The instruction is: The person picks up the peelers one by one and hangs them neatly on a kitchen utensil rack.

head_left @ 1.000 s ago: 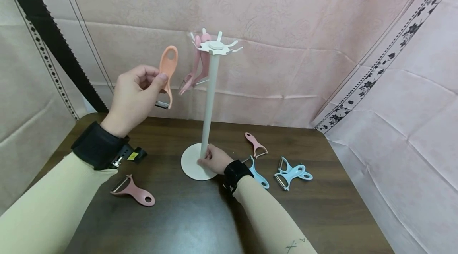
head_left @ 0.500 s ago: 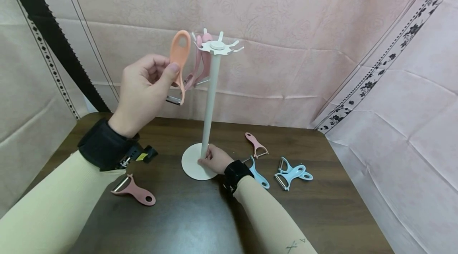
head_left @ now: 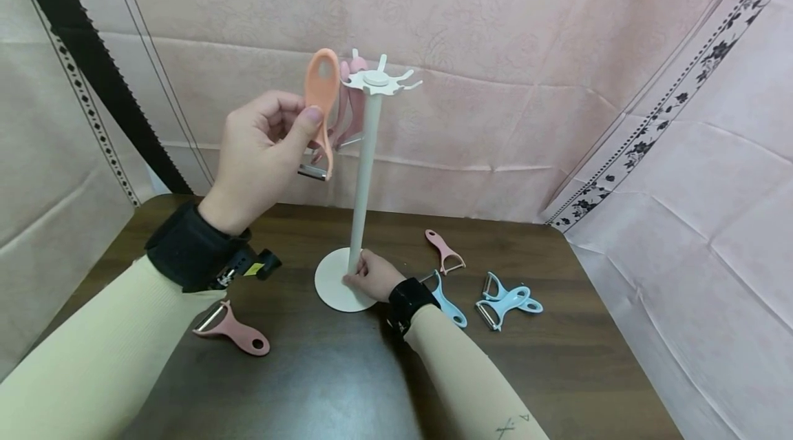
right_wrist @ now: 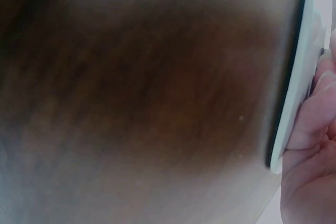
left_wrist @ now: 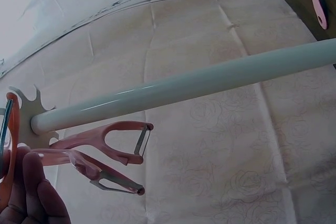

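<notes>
My left hand [head_left: 263, 144] pinches an orange Y-shaped peeler [head_left: 322, 82] by its handle, holed end up and blade down. It is held just left of the top of a white hook stand [head_left: 367, 171]. Two pink peelers [left_wrist: 100, 140] hang from the stand's hooks behind it, partly covered by the orange one in the head view. Low on the stand, my right hand [head_left: 378, 276] holds the foot of the pole, thumb in front, resting on the round base [head_left: 334, 288]. The right wrist view shows curled fingers [right_wrist: 310, 121] over the base's edge.
A pink peeler [head_left: 238, 333] lies on the wooden table [head_left: 297, 385] at front left. Another pink peeler [head_left: 442, 250] lies right of the stand, with a blue peeler [head_left: 449, 302] beside my right wrist and two overlapping blue peelers [head_left: 509, 299] farther right. A curtain [head_left: 495, 34] hangs behind.
My left hand has moved right and slightly up with the orange peeler, closer to the stand's hooks. The right hand has stayed at the base.
</notes>
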`<state>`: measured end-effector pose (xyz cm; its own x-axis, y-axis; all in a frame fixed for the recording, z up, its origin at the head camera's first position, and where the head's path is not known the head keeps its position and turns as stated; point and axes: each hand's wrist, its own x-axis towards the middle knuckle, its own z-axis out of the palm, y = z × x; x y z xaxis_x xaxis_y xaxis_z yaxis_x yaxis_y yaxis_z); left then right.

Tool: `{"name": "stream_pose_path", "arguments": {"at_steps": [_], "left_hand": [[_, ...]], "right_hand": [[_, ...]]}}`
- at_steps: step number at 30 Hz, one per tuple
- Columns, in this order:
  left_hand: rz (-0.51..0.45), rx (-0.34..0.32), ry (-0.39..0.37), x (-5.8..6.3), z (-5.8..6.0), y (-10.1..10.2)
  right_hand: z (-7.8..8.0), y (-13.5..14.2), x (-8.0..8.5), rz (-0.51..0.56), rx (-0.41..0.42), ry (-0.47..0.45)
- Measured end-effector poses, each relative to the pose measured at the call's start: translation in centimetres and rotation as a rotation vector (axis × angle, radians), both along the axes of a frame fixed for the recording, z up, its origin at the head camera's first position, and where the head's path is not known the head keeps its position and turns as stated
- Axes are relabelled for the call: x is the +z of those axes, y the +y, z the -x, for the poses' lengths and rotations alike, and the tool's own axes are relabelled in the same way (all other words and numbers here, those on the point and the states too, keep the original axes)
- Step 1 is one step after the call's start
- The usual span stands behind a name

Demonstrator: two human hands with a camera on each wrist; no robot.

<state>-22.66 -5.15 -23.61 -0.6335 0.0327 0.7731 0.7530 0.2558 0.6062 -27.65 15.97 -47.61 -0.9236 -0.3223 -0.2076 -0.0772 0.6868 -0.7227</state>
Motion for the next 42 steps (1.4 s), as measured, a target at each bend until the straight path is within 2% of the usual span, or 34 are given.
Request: {"name": "stream_pose_path", "arguments": {"at_steps": [8,13,18,24,29,38,42], "left_hand": [[-0.017,-0.042,-0.015,0.15,-0.24,0.29],[-0.023,-0.070,-0.028,-0.16,-0.10,0.41],[-0.021,-0.077,-0.023,-0.36,0.00,0.32],[0.011,-0.064,-0.033,-0.05,0.07,0.31],[0.042,-0.075,-0.079,-0.02,0.02,0.16],[0.050,-0.148,-0.193,0.39,-0.03,-0.24],[0.084,-0.142,-0.229,0.31,-0.06,-0.36]], "right_hand": [[-0.16,-0.09,0.14,-0.007,-0.008,0.008],[-0.38,-0.14,0.31,-0.004,-0.010,0.010],[-0.21,-0.13,0.22,-0.009,-0.006,0.009],[-0.09,-0.17,0.03,-0.008,-0.001,0.013],[0.02,-0.12,-0.14,-0.007,0.000,0.014],[0.07,-0.07,-0.26,-0.003,0.002,0.030],[-0.06,-0.07,-0.23,0.008,0.003,0.028]]}}
